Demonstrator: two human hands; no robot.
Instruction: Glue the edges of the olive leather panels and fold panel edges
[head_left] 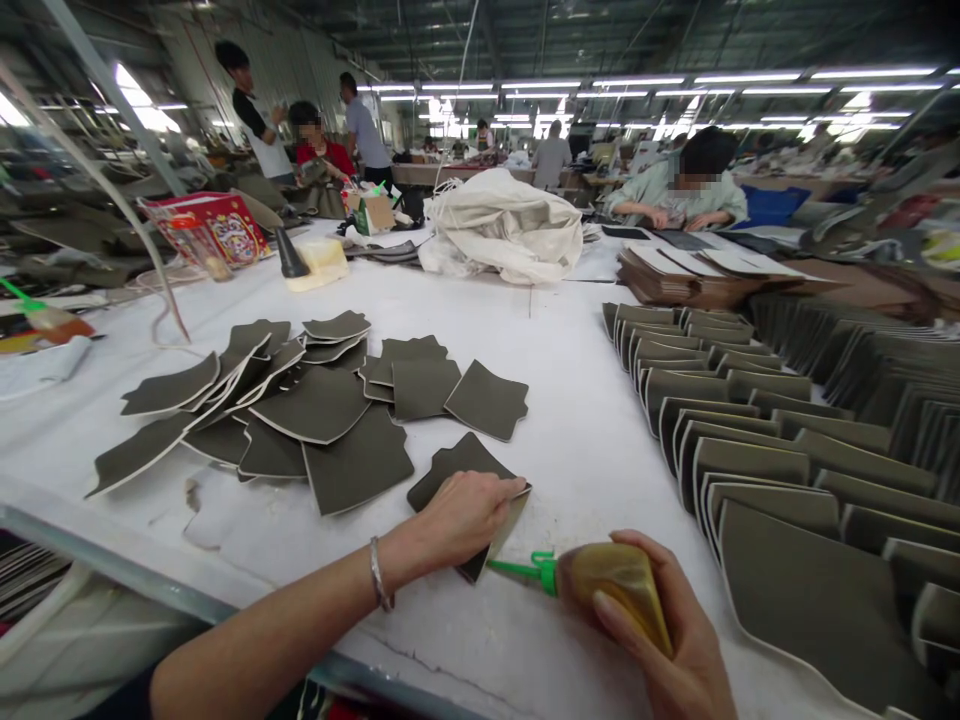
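My left hand (pixel 465 508), with a silver bangle at the wrist, presses a dark olive panel (pixel 450 468) with a pale edge against the white table (pixel 570 390). Its fingers are closed at the panel's right corner, where a strip looks folded over; the underside is hidden. My right hand (pixel 667 640) is wrapped round a squeeze bottle (pixel 607 580) of amber liquid. The bottle lies nearly level, its green nozzle (pixel 525 568) pointing left, with the tip at the panel's lower edge. Beyond my left hand, a loose pile of similar panels (pixel 315 400) spreads over the table.
Rows of overlapping panels (pixel 750 430) stand along the right side. At the back are a white cloth bundle (pixel 510 220), a dark cone (pixel 289 255) and a red bag (pixel 217 230). A co-worker (pixel 690 185) sits beyond brown stacks (pixel 675 275). Another green-tipped bottle (pixel 52 320) lies far left.
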